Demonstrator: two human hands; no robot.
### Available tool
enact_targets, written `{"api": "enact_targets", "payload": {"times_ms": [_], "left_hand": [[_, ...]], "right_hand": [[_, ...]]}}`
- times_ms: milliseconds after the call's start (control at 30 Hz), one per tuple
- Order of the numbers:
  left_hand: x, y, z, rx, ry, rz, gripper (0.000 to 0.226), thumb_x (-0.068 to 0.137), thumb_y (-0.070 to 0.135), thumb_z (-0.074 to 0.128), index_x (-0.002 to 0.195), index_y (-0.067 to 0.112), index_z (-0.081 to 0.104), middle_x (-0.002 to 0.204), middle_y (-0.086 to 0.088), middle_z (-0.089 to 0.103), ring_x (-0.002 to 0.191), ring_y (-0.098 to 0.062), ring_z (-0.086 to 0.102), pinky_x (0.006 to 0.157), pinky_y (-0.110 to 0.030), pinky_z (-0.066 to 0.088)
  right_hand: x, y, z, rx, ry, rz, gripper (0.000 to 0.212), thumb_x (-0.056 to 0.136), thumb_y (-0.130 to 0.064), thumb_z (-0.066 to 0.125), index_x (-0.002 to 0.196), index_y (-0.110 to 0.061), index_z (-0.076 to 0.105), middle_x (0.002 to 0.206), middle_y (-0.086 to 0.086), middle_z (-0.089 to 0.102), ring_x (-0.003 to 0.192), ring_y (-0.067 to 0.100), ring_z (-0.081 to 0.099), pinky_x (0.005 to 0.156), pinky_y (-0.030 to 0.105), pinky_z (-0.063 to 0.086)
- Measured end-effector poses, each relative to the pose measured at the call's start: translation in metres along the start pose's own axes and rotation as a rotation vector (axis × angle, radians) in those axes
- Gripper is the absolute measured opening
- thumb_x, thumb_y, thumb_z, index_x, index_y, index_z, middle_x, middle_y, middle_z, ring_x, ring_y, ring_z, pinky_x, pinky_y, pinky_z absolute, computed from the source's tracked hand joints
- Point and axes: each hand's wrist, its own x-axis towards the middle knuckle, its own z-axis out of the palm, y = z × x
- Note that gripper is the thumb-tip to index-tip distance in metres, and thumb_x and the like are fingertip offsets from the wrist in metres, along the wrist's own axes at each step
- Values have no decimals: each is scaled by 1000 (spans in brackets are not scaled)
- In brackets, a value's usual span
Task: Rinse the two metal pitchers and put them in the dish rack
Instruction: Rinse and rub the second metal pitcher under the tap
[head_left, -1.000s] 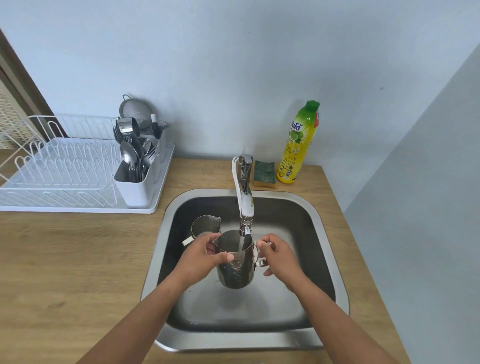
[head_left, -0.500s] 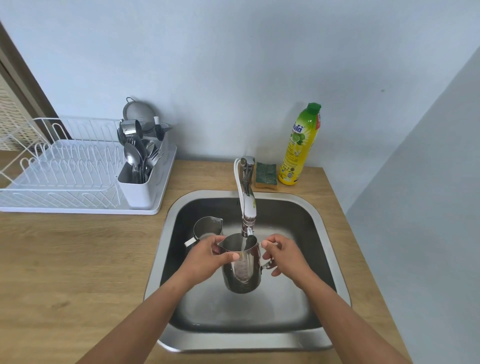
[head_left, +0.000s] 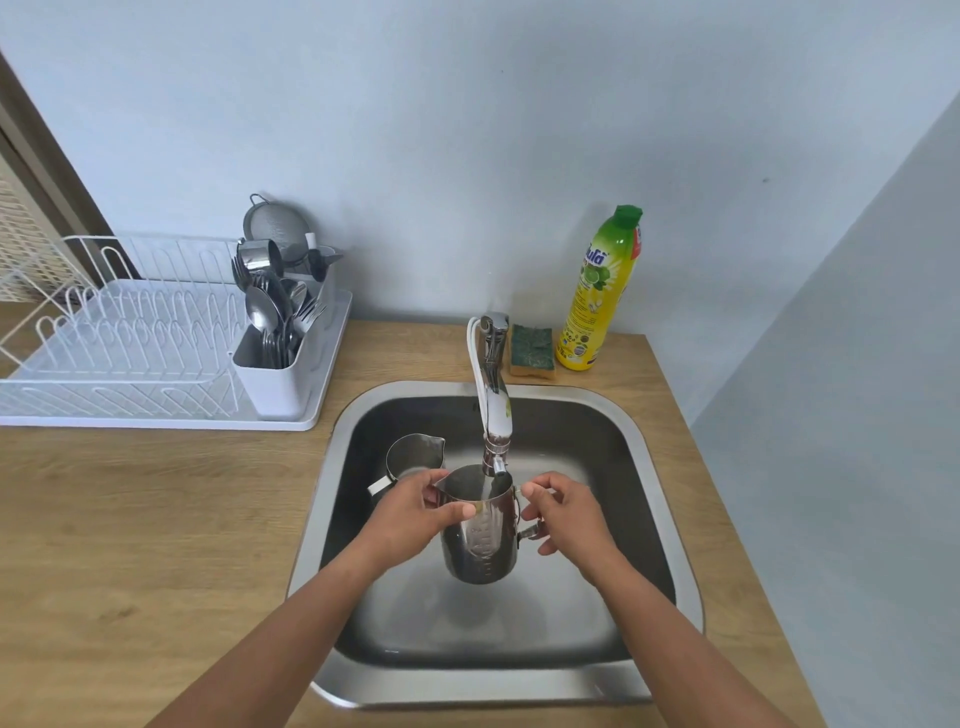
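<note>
The person stands at the sink (head_left: 332, 493) with both bare arms reaching in over its front rim. The left hand (head_left: 415, 512) grips a metal pitcher (head_left: 480, 540) at its rim. The fingers (head_left: 460, 512) are closed on it, with the thumb lying across the near lip and the rest wrapped round the far side. The right hand (head_left: 569, 512) holds the same pitcher by the handle that sticks out on its right. Those fingers (head_left: 540, 488) are curled narrowly round the top of the handle, and the lower ones are tucked beneath it.

The pitcher is upright between the 2 sets of fingers, lifted clear of the sink floor, with its mouth directly under the spout of the faucet (head_left: 493, 405). A thin stream of water falls into it.

The second pitcher (head_left: 413, 454) stands upright on the sink floor just beyond the left fingers. It is nearly touching them, and its spout points away from the person.

Well away to the left of the left fingers, a white dish rack (head_left: 130, 332) sits on the wooden surface (head_left: 156, 519). No pitcher is in it. Its cutlery holder (head_left: 275, 379), at the end nearest the sink, is full of spoons and forks.

Beyond the right fingers, behind the faucet, a green and yellow sponge (head_left: 531, 348) lies on the surface. A yellow soap bottle (head_left: 600, 296) with a green cap stands just beside the sponge, against the pale wall.
</note>
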Motion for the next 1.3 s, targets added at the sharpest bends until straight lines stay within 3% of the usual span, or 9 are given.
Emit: {"api": "enact_targets", "payload": {"times_ms": [267,467,567,667,767,967,1133,1200,1300], "left_hand": [[0,-6,3,-37,-42,-36,67,77,43,78,136,23,52,105,7,64,103,-14,63,92,-34,54],[1,-10,5,-231,-79,-130,32,83,39,74,108,20,72,100,1,77,103,-21,69,93,-41,54],[1,-10,5,-281,-84,-197,32,81,44,75,92,14,79,89,-2,79,98,-25,72,97,-47,53],[-1,-9,9,-335,-104,-261,49,81,50,72,97,4,74,89,-5,79,89,-20,73,81,-38,60],[-3,-5,15,-346,-119,-318,45,87,54,63,93,10,67,97,-10,75,83,-20,71,64,-30,58],[-1,-6,19,-382,-167,-417,45,80,57,69,98,16,69,105,-11,75,102,-27,70,94,-43,54],[1,-13,20,-442,-265,-509,52,73,56,74,108,17,70,100,-7,78,99,-25,73,93,-43,56],[2,-14,21,-479,-281,-545,57,71,60,74,108,17,70,97,-7,79,95,-24,74,93,-42,55],[3,-15,19,-564,-298,-601,61,70,61,74,106,13,70,91,-11,77,84,-27,73,91,-41,56]], "right_hand": [[-2,5,-2,-5,-13,38,13,96,-27,60,99,-18,69,78,5,73,62,22,65,51,31,57],[-6,7,1,-22,-55,91,16,98,-29,56,99,-17,67,72,9,73,57,29,71,40,25,48],[-6,11,4,-20,-83,114,20,99,-30,54,98,-15,67,67,10,70,56,32,72,37,23,43],[-6,14,5,-1,-116,154,25,99,-32,53,96,-11,67,62,10,67,53,34,70,35,23,42],[-6,15,5,42,-166,215,31,100,-33,52,97,-5,66,58,9,65,51,33,69,35,23,42],[-7,16,7,105,-220,294,35,100,-32,53,97,1,63,55,9,64,48,30,69,34,21,40],[-2,10,6,68,-241,361,35,99,-32,53,96,1,63,54,8,64,42,24,65,33,19,37],[1,5,4,-21,-264,368,40,100,-38,48,98,-1,63,64,11,67,44,24,66,35,20,39],[15,-6,-2,-159,-213,299,46,98,-47,45,107,-5,62,90,13,70,65,26,71,48,28,51]]}}
